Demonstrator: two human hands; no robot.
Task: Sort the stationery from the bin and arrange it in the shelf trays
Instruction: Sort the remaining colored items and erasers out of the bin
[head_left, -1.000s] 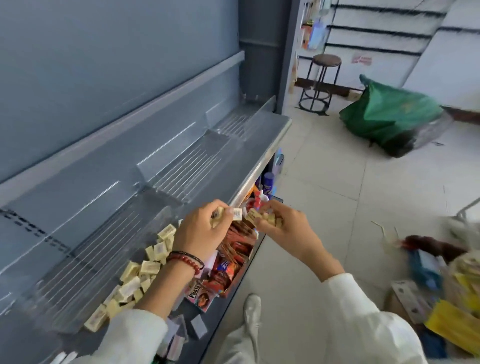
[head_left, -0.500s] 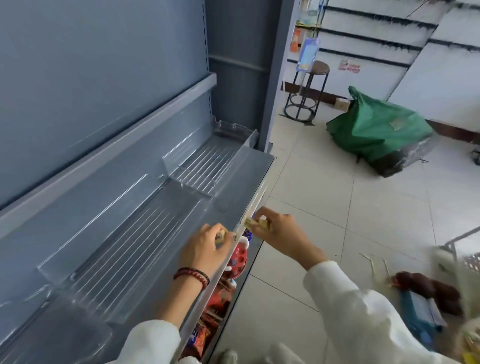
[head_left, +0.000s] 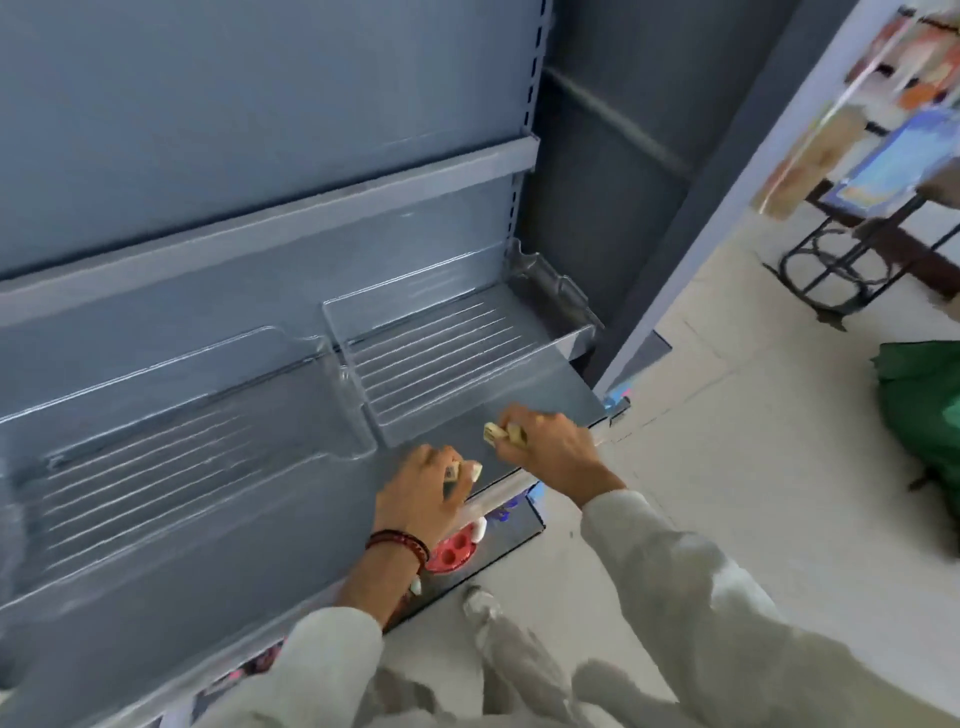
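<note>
1. Nearly at the middle of the view, the left hand (head_left: 423, 488) is curled, its fingers bent round a few small cream blocks (head_left: 474, 471). One pale corner pokes out past the fingertips toward the right.
2. The right hand (head_left: 545, 444) sits just beside it, a little further along the shelf. It pinches a second cluster of cream pieces (head_left: 493, 433) between thumb and bent fingers. The two hands are close together but do not touch.
3. A bracelet (head_left: 400, 543) of dark red beads circles the left wrist, and pale sleeves cover both forearms.
4. Both hands are over the bare front strip of the grey metal shelf (head_left: 291, 561), near its front rail (head_left: 498, 493). Whether either hand rests on the metal cannot be told.
5. Two clear plastic trays with ribbed floors stand side by side on the shelf behind the hands. The right tray (head_left: 457, 358) is just beyond the right hand, and the wider left tray (head_left: 182, 457) stretches away to the left. The cream stationery is in the hands, outside both trays.
6. Below the shelf edge, under the left wrist, a round red item (head_left: 452, 553) lies on a lower level. It is too blurred to name.
7. Further out lies a pale tiled floor (head_left: 727, 493), with a green bag (head_left: 924, 405) at the right edge. A dark metal stool (head_left: 831, 270) stands at the upper right, beneath blurred hanging goods.
</note>
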